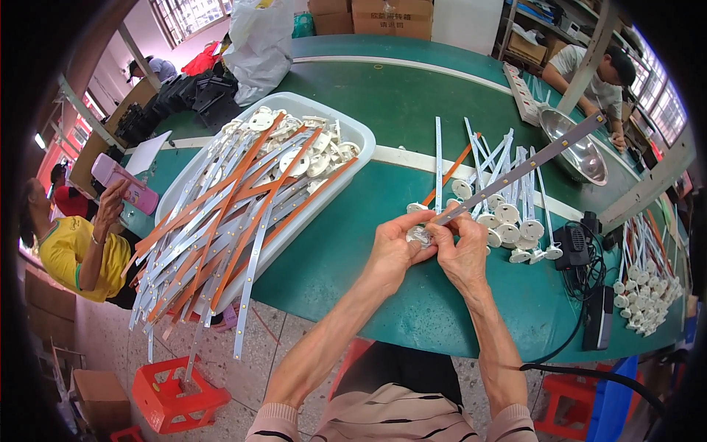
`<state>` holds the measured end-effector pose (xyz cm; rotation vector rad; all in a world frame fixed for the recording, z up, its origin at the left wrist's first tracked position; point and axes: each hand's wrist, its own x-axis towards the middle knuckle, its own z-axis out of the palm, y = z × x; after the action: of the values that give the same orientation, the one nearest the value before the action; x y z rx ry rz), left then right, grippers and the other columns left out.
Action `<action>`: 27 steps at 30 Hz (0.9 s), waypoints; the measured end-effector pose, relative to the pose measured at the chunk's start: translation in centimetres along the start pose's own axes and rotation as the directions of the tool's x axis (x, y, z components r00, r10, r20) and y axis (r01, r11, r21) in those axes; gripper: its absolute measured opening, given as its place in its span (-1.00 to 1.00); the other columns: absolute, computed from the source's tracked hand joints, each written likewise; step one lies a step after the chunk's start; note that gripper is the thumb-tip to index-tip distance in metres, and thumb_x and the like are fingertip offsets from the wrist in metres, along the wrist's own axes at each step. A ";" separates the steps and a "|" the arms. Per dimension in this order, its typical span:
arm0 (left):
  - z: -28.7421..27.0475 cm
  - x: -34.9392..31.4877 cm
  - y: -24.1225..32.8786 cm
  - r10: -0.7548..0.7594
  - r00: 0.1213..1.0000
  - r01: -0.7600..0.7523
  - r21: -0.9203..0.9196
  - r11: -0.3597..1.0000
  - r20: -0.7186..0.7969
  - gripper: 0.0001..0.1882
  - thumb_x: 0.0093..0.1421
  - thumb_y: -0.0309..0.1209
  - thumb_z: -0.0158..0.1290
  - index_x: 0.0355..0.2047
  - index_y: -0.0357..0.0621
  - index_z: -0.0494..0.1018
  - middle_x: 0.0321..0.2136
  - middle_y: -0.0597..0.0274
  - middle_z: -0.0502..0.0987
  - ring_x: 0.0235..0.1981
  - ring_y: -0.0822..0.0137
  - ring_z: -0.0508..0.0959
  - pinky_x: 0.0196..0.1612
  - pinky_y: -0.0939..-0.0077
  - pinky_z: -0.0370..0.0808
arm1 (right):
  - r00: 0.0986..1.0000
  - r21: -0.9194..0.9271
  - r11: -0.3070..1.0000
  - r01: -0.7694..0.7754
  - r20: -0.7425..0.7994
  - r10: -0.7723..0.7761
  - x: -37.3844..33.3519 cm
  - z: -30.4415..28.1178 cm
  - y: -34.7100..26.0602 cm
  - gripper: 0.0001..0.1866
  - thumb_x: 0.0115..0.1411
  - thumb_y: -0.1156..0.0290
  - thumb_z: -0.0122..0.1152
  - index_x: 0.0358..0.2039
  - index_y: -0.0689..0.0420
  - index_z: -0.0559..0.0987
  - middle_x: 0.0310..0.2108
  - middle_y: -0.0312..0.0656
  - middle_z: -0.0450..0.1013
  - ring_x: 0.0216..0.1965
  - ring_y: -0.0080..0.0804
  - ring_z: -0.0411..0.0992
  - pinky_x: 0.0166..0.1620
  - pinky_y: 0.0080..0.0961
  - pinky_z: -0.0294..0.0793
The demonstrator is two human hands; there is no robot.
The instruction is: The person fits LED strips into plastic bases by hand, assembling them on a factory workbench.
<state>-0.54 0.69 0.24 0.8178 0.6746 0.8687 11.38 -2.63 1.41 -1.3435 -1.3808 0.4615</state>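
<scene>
Both my hands are together over the green table [331, 272]. My left hand [394, 247] is closed round a small round base [419, 236], which looks shiny and is partly hidden by the fingers. From there an LED strip [530, 158] slants up to the right, dotted with small yellow LEDs. My right hand [462, 250] pinches the strip's lower end beside the base. Just beyond my hands lies a group of LED strips with round white bases [508, 214]. To my left, a white plastic tub [361, 140] holds many grey and orange LED strips [221, 214] and round white bases [294, 162].
A metal bowl [582, 158] and a power strip [520, 92] stand at the far right. A black adapter [571, 247] with cables lies right of my hands, near another pile of strips [648, 295]. One person in yellow [88, 254] sits left; another works far right. A red stool [177, 398] stands below.
</scene>
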 end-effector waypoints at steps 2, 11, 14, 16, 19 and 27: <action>0.0 0.0 -0.1 -0.004 1.000 0.004 -0.007 1.000 -0.002 -0.60 0.12 -0.75 -0.16 0.00 -0.35 0.33 -0.11 0.05 0.42 -0.15 0.29 0.53 -0.10 0.48 0.57 | 1.000 0.004 1.000 0.003 0.015 -0.003 0.1 0.0 0.3 -0.94 0.02 0.62 0.13 -0.45 0.32 0.51 -0.58 -0.11 0.48 -0.57 -0.41 0.47 -0.45 -0.48 0.45; 0.0 0.1 0.2 -0.025 1.000 0.025 -0.023 0.999 -0.001 -0.61 0.12 -0.74 -0.15 -0.01 -0.32 0.36 -0.14 0.07 0.45 -0.17 0.32 0.53 -0.11 0.47 0.57 | 1.000 -0.032 0.999 0.015 0.025 -0.014 0.2 -0.1 0.3 -0.92 0.01 0.61 0.14 -0.42 0.29 0.49 -0.58 -0.10 0.48 -0.57 -0.40 0.47 -0.45 -0.47 0.44; -0.2 0.0 0.5 -0.050 0.999 0.051 -0.037 0.998 0.015 -0.56 0.08 -0.78 -0.20 -0.01 -0.30 0.37 -0.12 0.08 0.45 -0.13 0.32 0.52 -0.07 0.44 0.55 | 0.999 -0.051 0.998 0.032 0.041 -0.030 0.2 -0.2 -0.2 -0.90 0.02 0.58 0.15 -0.40 0.29 0.50 -0.58 -0.11 0.48 -0.57 -0.39 0.47 -0.45 -0.46 0.44; 0.0 -0.3 0.8 -0.056 0.998 0.057 -0.044 0.997 0.034 -0.52 0.05 -0.80 -0.23 -0.01 -0.29 0.37 -0.12 0.08 0.45 -0.11 0.32 0.51 -0.04 0.43 0.54 | 0.997 -0.078 0.995 0.068 0.052 -0.064 0.1 -0.6 -0.8 -0.89 0.03 0.56 0.15 -0.39 0.29 0.51 -0.57 -0.10 0.48 -0.56 -0.39 0.47 -0.45 -0.46 0.43; 0.2 -0.5 1.2 -0.070 0.996 0.071 -0.003 0.997 0.062 -0.46 0.00 -0.81 -0.27 0.01 -0.27 0.36 -0.08 0.10 0.43 -0.07 0.31 0.49 0.01 0.42 0.50 | 0.996 -0.153 0.988 -0.008 0.082 0.021 0.2 -1.1 -1.1 -0.88 0.05 0.54 0.17 -0.39 0.31 0.54 -0.58 -0.15 0.50 -0.51 -0.44 0.49 -0.39 -0.52 0.47; -0.1 -0.2 0.9 -0.069 0.994 0.068 0.010 0.998 0.090 -0.49 0.03 -0.79 -0.29 0.01 -0.33 0.34 -0.05 0.07 0.39 -0.09 0.29 0.48 0.04 0.41 0.49 | 0.999 -0.069 0.997 0.034 -0.031 -0.036 -0.1 -0.6 -0.9 -0.90 0.02 0.52 0.22 -0.44 0.29 0.58 -0.60 -0.17 0.50 -0.56 -0.49 0.47 -0.48 -0.55 0.41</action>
<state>-1.08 0.94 0.97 0.8302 0.6224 0.7633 11.46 -3.18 2.29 -1.3737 -1.4017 0.3704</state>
